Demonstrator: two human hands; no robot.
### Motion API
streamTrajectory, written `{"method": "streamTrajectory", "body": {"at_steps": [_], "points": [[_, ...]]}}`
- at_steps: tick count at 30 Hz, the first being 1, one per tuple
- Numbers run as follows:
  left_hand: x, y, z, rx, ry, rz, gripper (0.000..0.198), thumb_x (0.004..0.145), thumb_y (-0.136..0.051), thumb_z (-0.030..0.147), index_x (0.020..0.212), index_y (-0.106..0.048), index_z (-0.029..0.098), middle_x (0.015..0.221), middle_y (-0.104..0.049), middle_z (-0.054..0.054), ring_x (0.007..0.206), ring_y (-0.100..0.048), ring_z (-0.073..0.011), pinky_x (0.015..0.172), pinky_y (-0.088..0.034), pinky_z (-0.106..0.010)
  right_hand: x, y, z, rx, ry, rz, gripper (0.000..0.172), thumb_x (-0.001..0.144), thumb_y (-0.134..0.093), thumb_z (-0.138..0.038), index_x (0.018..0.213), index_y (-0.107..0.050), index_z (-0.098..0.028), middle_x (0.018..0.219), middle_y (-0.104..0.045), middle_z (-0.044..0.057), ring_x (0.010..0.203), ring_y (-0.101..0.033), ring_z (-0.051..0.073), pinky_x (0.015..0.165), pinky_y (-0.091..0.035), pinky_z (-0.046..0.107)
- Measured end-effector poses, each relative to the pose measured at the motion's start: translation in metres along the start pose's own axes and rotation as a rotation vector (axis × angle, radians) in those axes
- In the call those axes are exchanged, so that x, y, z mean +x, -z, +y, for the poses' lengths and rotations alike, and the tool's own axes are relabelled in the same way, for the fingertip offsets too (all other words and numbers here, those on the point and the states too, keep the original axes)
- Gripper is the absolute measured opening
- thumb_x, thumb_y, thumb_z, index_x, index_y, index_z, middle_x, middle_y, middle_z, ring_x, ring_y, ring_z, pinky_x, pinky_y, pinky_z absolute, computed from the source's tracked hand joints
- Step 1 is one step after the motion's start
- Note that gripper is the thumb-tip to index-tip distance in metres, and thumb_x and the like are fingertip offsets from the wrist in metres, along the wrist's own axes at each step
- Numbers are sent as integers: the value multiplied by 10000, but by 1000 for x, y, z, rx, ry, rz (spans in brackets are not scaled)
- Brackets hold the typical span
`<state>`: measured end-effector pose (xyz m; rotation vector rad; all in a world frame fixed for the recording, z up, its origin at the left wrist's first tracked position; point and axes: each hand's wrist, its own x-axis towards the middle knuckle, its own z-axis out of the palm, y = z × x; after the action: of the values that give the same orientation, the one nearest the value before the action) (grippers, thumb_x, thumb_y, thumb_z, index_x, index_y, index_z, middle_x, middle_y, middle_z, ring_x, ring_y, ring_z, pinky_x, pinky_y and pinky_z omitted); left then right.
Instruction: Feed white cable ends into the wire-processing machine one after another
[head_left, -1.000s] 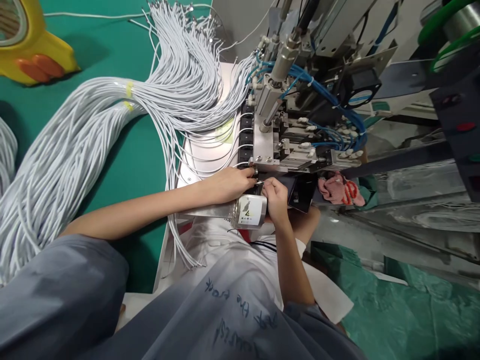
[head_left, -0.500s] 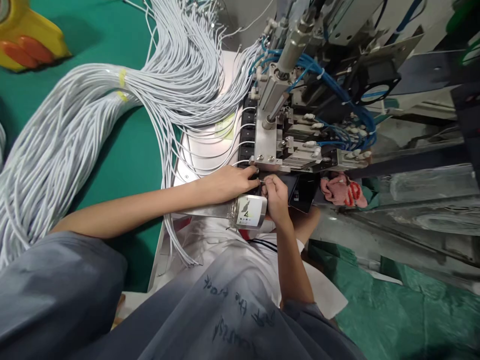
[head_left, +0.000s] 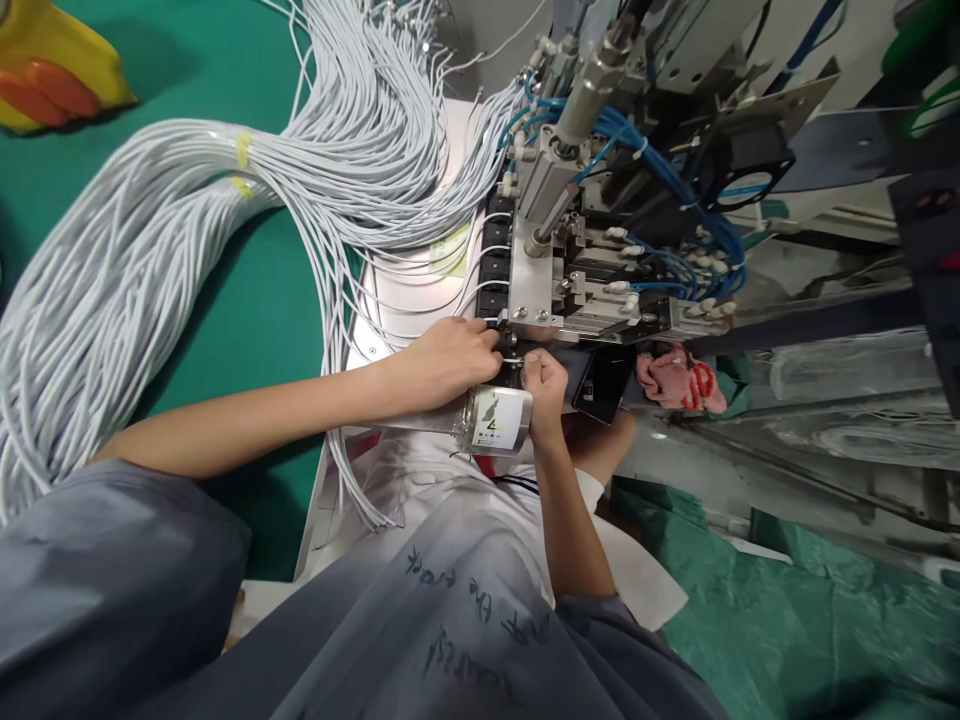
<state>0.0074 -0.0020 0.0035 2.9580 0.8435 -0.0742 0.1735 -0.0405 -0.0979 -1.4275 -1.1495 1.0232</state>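
Note:
My left hand (head_left: 459, 362) is closed, its fingers curled around a white cable (head_left: 511, 361) at the front end of the machine's black fixture. A short stretch of that cable shows between my two hands. My right hand (head_left: 546, 385) pinches at the cable's tip; the fingers hide the end itself. Just below both hands is a metal block with a white label (head_left: 498, 420). The row of black slots (head_left: 495, 270) runs away from my left hand, with several white cables leading into it.
A large bundle of white cables (head_left: 172, 180) lies on the green mat (head_left: 259, 300). The machine, with metal cylinders (head_left: 551, 180) and blue air tubes (head_left: 660, 175), stands beyond the hands. A dark phone-like slab (head_left: 602, 388) and a pink cloth (head_left: 679, 378) are at right.
My left hand has drawn slightly left and its fingers have curled in. More of the white cable shows between the hands. My right hand stays near the same spot, still pinching.

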Motion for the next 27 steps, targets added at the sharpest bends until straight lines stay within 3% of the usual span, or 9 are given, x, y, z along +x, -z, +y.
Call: {"method": "streamTrajectory", "body": {"at_steps": [5,9,10,12,14,16,18,21,27], "points": [[-8,4,-1,8,95,-18,180,751,-474,31,744,-628,125,755,-595,-75,591,-566,-158,472,-283,-270,-8,10,-15,-118,55,142,393,869,-436,-496,608,-374,-209,554,-329,-54,521,-330,95,498,-300,232],[-6,3,-6,33,223,-11,251,811,-406,46,906,-627,116,833,-619,-108,593,-586,-168,486,-274,-270,-56,7,-45,-248,207,353,306,909,-405,-356,655,-465,-198,583,-433,-31,534,-397,106,534,-343,247],[-6,3,-7,46,257,-11,274,826,-388,47,956,-620,110,837,-623,-117,609,-596,-179,491,-275,-271,-71,-1,-51,-256,269,305,281,900,-431,-326,662,-501,-193,593,-483,-21,543,-436,109,554,-363,252],[-4,1,-10,57,289,-7,309,845,-358,44,1027,-603,98,835,-630,-129,646,-615,-195,504,-281,-272,-99,-23,-58,-204,290,-26,218,876,-488,-280,701,-582,-190,614,-567,-8,559,-502,112,576,-400,248],[-4,0,-12,60,290,8,326,843,-349,34,1045,-599,90,826,-636,-136,676,-625,-207,518,-290,-275,-117,-51,-57,-158,142,-386,199,878,-488,-270,796,-651,-190,730,-653,22,658,-581,132,653,-447,258],[-4,-3,-13,63,282,33,332,832,-349,24,1025,-611,89,813,-642,-139,697,-633,-215,526,-296,-277,-123,-80,-46,-114,6,-537,227,849,-536,-313,987,-667,-190,851,-685,48,720,-613,149,682,-476,270],[-4,-4,-15,65,272,59,335,822,-353,15,997,-629,89,805,-649,-140,711,-641,-213,529,-299,-274,-122,-103,-32,-34,-101,-587,292,820,-562,-338,1045,-665,-184,920,-696,68,762,-628,160,703,-498,281],[-3,-5,-17,71,264,83,325,807,-377,5,963,-650,86,789,-661,-138,727,-649,-209,537,-310,-266,-117,-126,-15,108,-215,-567,264,764,-597,-344,916,-704,-156,901,-713,87,738,-632,168,692,-515,295],[-3,2,-15,77,270,94,290,787,-386,-20,808,-654,88,716,-665,-125,679,-635,-209,518,-308,-278,-116,-138,-14,173,-285,-602,251,734,-585,-350,776,-707,-135,651,-673,44,554,-577,142,512,-472,247]]}}
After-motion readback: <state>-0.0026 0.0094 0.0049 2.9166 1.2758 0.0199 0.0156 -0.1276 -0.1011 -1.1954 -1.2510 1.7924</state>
